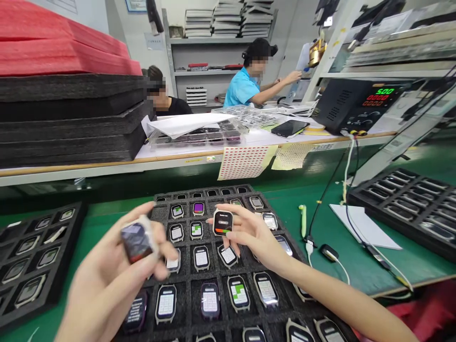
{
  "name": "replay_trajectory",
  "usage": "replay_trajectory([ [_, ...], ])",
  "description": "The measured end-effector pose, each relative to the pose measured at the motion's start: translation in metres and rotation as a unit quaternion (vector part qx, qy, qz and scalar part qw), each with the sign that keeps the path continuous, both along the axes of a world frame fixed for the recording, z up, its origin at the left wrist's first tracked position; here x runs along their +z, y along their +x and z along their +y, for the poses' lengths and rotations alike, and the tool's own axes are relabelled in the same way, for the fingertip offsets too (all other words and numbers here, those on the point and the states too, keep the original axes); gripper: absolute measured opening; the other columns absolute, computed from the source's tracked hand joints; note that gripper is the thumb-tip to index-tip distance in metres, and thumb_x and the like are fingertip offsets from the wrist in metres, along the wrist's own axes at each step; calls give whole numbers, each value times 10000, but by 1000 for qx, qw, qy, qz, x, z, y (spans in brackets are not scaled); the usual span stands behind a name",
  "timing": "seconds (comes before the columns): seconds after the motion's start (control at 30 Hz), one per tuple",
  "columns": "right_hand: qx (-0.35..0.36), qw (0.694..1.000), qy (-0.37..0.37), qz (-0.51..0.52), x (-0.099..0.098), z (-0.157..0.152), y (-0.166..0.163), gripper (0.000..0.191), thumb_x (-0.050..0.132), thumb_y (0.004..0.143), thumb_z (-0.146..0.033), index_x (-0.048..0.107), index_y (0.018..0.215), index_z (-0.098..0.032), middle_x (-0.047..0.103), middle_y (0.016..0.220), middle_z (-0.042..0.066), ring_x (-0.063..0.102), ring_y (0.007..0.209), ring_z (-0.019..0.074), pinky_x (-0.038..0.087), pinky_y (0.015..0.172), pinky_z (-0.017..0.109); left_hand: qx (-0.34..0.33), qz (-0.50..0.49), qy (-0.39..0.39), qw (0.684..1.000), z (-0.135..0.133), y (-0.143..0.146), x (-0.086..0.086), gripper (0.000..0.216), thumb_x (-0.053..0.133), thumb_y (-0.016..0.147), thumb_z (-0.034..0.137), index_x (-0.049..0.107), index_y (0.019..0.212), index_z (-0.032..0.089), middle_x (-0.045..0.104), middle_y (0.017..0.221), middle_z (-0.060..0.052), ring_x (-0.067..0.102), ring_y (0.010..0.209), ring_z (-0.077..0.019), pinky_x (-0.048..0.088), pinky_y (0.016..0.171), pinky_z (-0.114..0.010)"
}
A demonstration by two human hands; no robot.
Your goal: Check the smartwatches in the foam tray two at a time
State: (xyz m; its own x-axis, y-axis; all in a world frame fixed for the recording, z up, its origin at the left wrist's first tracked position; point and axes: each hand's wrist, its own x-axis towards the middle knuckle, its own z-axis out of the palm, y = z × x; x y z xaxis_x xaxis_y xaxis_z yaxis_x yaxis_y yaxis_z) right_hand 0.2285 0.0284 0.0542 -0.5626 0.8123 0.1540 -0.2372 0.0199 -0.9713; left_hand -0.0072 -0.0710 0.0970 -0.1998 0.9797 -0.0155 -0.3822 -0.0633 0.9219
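In the head view, a dark-screened rectangular smartwatch body (137,241), long axis tilted toward one o'clock, is pinched by the left hand (107,280), while a lit glossy watch body (223,223), upright, is held in the right hand (254,237) above the black foam compartment tray (185,299).

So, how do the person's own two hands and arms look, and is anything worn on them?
Both are bare. The left hand has no glove, ring or finger cot that shows, and the right hand likewise. The right forearm is uncovered as far as the picture's edge: no sleeve, wrist strap or watch. Little of the left arm shows.
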Motion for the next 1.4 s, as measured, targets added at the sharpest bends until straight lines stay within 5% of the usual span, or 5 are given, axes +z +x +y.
replay_trajectory([
  [0.4,-71,996,-4,-47,-1,-2,-5,286,681,812,-293,585,1048,-163,702,820,65,451,410,54,340,361,170,-187,14,6,982,48,34,-43,584,694,754,169,462,1289,191,651,990,-99,638,943,-266,538,819,-399],
  [0.67,-58,997,-10,-52,-5,0,0,272,637,848,-312,603,1072,-163,702,852,88,496,414,74,303,342,177,-201,44,22,978,52,33,-47,581,617,838,171,360,1359,198,637,960,-75,644,871,-202,557,797,-368],
  [0.9,-33,999,3,-32,-8,-3,1,329,619,864,-255,579,1179,-168,655,688,18,571,478,120,411,377,191,-215,18,51,975,54,29,-51,584,571,833,130,350,1371,185,641,993,-88,631,941,-229,548,833,-404],
  [1.07,-22,999,14,-36,-11,-4,4,335,599,882,-247,567,1209,-180,697,890,79,586,505,116,434,390,192,-220,-2,53,974,53,28,-51,501,485,906,175,334,1383,182,640,998,-98,637,939,-226,549,826,-405],
  [1.4,30,999,17,-29,-9,-6,5,467,637,857,-193,496,1300,-236,683,909,69,650,660,149,484,457,175,-227,-8,74,971,56,27,-53,630,598,808,112,336,1378,181,624,1021,-93,630,946,-234,551,834,-412],
])
